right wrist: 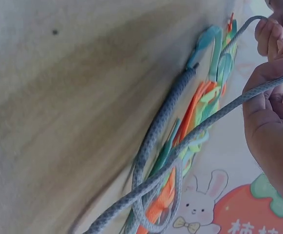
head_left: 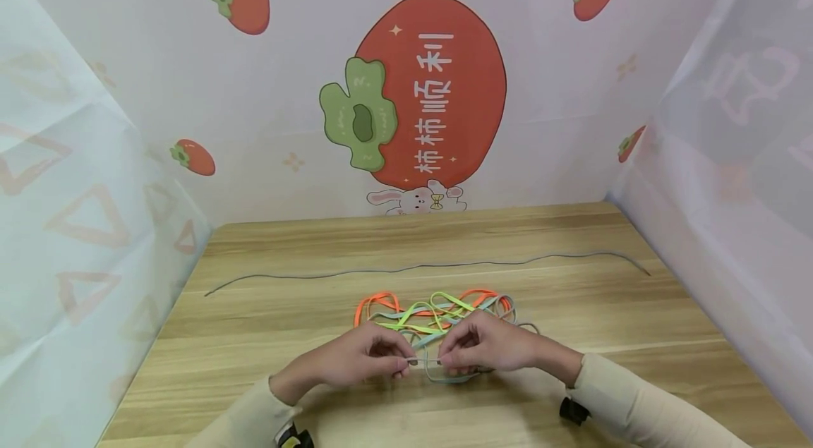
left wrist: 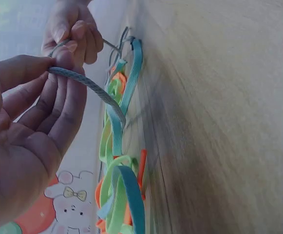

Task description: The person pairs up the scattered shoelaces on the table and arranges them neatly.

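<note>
Between their thumb and fingers, my left hand (head_left: 356, 358) and right hand (head_left: 498, 346) each pinch a thin grey shoelace (left wrist: 90, 84), with a short stretch of it running from one hand to the other. In the right wrist view this patterned round lace (right wrist: 204, 124) slants down from the right hand past a loop. Just beyond the hands lies a tangle of laces: a flat orange lace (head_left: 360, 308), a light green lace (head_left: 406, 326) and a light blue lace (left wrist: 134, 73). The hands partly hide the near side of the tangle.
A single dark grey lace (head_left: 394, 269) lies stretched across the back of the wooden table (head_left: 254, 335). Behind the table stands a white printed backdrop (head_left: 546, 81), with pale side sheets at left and right.
</note>
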